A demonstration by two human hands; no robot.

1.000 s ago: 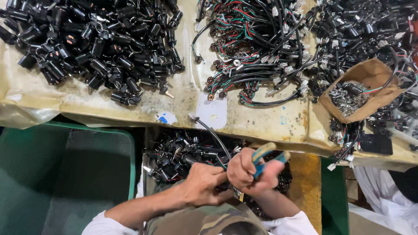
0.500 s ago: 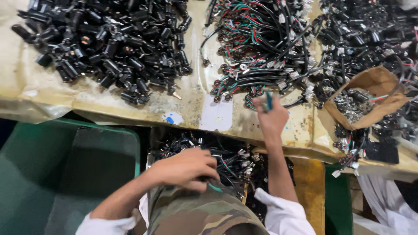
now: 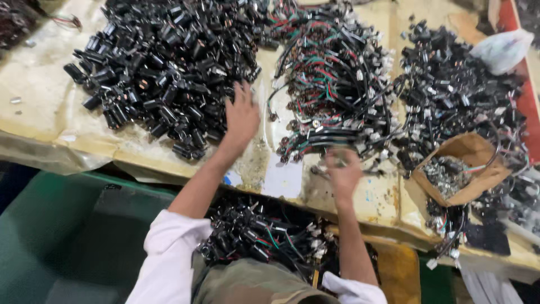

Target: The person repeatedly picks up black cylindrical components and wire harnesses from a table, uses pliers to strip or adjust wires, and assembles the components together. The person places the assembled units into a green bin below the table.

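My left hand (image 3: 242, 117) reaches forward with fingers spread, resting at the right edge of a big heap of black cylindrical parts (image 3: 163, 62) on the paper-covered table (image 3: 45, 118); it holds nothing. My right hand (image 3: 342, 171) is blurred at the near edge of a tangle of black, red and green wire harnesses (image 3: 332, 84). Its fingers curl down toward the wires, and whether they grip anything is unclear. Both sleeves are white.
A torn cardboard box (image 3: 475, 152) of small metal pieces sits at the right, beside another heap of black wired parts (image 3: 450, 84). A white plastic bag (image 3: 503, 48) lies far right. A green bin (image 3: 62, 236) stands lower left. A container of mixed parts (image 3: 264, 236) lies below the table edge.
My left hand rose from the low container to the black parts heap and spread its fingers. My right hand came back from the wire tangle to its near edge; the blue-handled tool no longer shows.
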